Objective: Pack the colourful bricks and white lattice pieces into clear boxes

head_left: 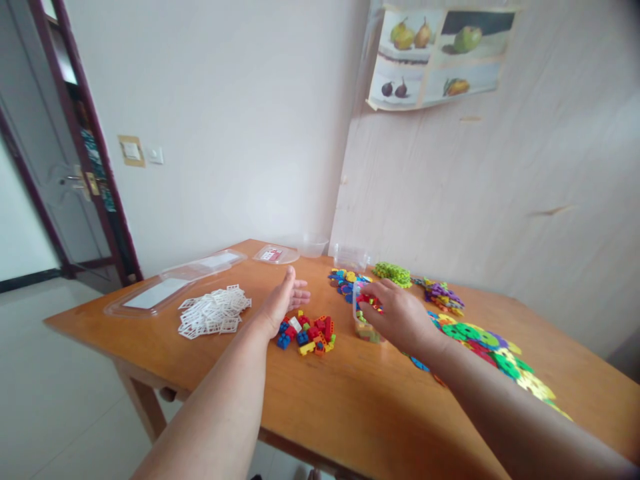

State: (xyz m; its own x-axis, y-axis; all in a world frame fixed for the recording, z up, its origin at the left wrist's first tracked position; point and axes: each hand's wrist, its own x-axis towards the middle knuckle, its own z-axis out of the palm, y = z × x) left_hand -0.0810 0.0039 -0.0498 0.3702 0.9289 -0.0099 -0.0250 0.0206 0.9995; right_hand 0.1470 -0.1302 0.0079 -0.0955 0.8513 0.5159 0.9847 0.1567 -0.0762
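Note:
My left hand [287,303] is open, its fingers stretched out and nothing in it. It hovers beside a small pile of toy building bricks [310,333] in red, blue, yellow, orange and white. My right hand [395,312] is at the mouth of a clear plastic container [369,332] that holds more coloured bricks. Its fingers are bent over the container's opening, fingertips near the red and green bricks inside. Whether a brick is between them I cannot make out. The hand hides the container's right side.
White plastic pieces [215,311] lie heaped at left, near clear lids [155,295]. Clear boxes [351,257] stand by the wall. Blue and yellow pieces [345,283], a green heap [393,273], purple pieces [443,297] and flat coloured discs [490,350] lie to the right.

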